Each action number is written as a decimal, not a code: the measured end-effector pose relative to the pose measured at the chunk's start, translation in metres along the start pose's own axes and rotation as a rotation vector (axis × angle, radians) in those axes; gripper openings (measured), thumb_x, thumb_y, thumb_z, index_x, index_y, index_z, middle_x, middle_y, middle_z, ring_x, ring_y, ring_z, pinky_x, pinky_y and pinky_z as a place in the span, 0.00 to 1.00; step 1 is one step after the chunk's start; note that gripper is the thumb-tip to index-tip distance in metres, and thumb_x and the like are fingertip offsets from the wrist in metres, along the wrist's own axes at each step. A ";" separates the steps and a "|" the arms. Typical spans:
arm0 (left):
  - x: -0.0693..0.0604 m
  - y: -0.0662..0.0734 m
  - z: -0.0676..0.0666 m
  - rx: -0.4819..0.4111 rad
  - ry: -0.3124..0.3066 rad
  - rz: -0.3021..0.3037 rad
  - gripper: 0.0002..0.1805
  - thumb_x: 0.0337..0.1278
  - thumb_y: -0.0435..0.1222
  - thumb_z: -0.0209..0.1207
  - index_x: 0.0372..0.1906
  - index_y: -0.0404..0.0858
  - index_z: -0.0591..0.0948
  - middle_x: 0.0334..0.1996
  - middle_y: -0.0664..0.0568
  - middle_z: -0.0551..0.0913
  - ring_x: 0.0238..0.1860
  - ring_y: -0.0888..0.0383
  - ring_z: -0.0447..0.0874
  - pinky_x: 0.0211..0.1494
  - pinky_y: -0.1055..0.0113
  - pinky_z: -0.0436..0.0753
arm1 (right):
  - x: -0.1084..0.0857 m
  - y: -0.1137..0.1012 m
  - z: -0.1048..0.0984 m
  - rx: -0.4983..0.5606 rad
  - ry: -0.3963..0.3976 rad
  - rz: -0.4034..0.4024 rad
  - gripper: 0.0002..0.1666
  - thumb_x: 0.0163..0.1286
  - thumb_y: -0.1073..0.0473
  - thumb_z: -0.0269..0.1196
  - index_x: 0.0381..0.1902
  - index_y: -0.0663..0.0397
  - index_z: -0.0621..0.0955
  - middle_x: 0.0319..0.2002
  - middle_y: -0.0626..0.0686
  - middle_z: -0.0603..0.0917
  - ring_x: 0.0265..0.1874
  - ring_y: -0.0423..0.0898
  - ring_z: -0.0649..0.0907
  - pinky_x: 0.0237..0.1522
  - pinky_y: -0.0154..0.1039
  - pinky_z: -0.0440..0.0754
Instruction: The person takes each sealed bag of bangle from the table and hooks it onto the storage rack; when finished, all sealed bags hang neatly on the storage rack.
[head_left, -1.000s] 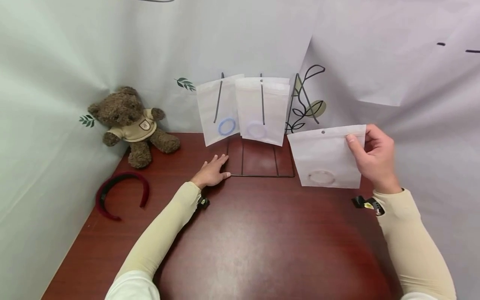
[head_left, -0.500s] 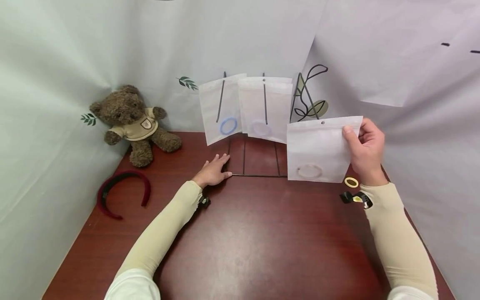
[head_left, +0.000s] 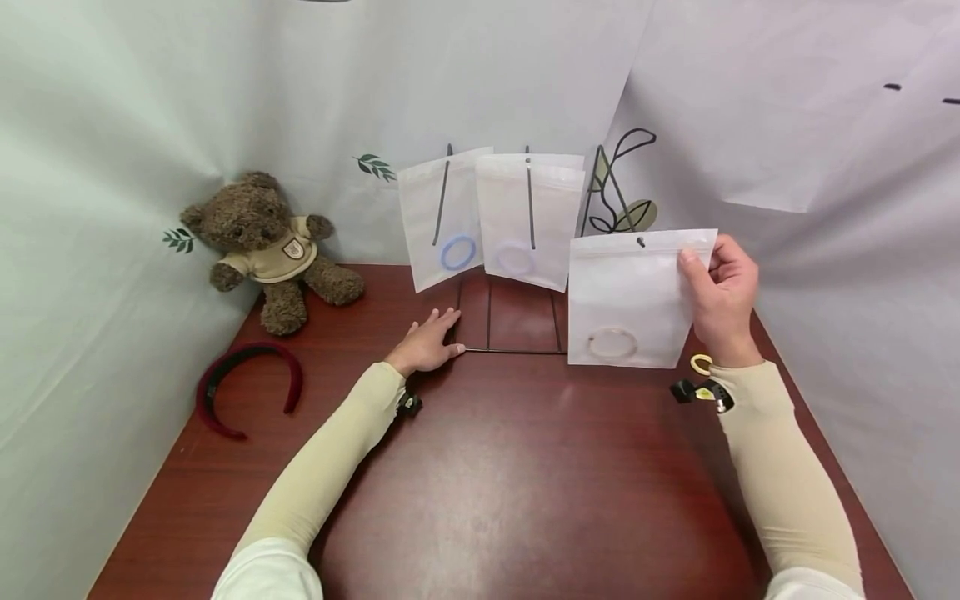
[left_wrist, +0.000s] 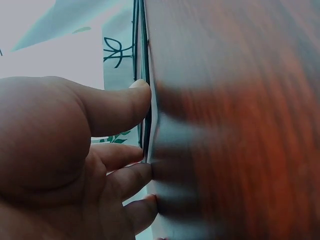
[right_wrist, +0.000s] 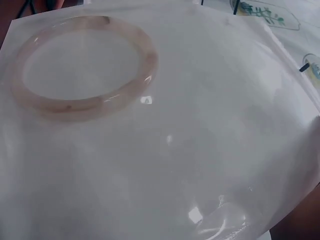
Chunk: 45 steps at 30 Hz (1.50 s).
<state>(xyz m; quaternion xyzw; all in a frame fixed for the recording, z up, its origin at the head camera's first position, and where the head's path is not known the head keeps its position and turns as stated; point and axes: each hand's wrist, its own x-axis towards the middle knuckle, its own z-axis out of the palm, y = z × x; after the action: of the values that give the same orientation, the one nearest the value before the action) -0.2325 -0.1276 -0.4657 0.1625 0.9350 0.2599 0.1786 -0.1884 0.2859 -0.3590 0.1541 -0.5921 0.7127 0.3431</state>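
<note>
My right hand (head_left: 726,292) pinches the top right corner of a white zip bag (head_left: 648,308) between thumb and curled fingers. A pale pinkish bangle (right_wrist: 150,60) shows through the bag, near its lower edge in the head view. The bag's punched hole meets the tip of the right prong of a black wire display rack (head_left: 517,352); a dark tip shows at the hole. My left hand (head_left: 426,343) lies with fingers spread at the rack's base, its left front corner; in the left wrist view the thumb and fingers touch the dark wire (left_wrist: 146,60).
On the left and middle prongs hang white bags (head_left: 435,200), one with a blue ring, another with a pale lilac ring. A brown teddy bear (head_left: 270,250) sits at the back left, near a dark red headband (head_left: 295,383). A yellow ring (head_left: 701,364) lies behind my right wrist.
My right hand has carried the bag left and up, bringing its hole to the right prong's tip. The yellow ring has come into view. My left hand stays on the rack's base.
</note>
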 end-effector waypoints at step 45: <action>0.000 0.000 0.000 0.001 -0.008 -0.006 0.42 0.80 0.46 0.57 0.87 0.41 0.52 0.87 0.44 0.48 0.88 0.43 0.35 0.86 0.37 0.38 | 0.071 0.075 0.047 -0.136 0.168 0.066 0.04 0.74 0.64 0.66 0.38 0.50 0.85 0.24 0.45 0.83 0.22 0.37 0.77 0.27 0.31 0.71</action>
<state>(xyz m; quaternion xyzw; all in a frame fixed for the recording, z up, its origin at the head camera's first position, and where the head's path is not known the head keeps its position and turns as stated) -0.2330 -0.1279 -0.4655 0.1607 0.9348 0.2584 0.1830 -0.2983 0.2583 -0.3578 0.0506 -0.6129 0.6923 0.3776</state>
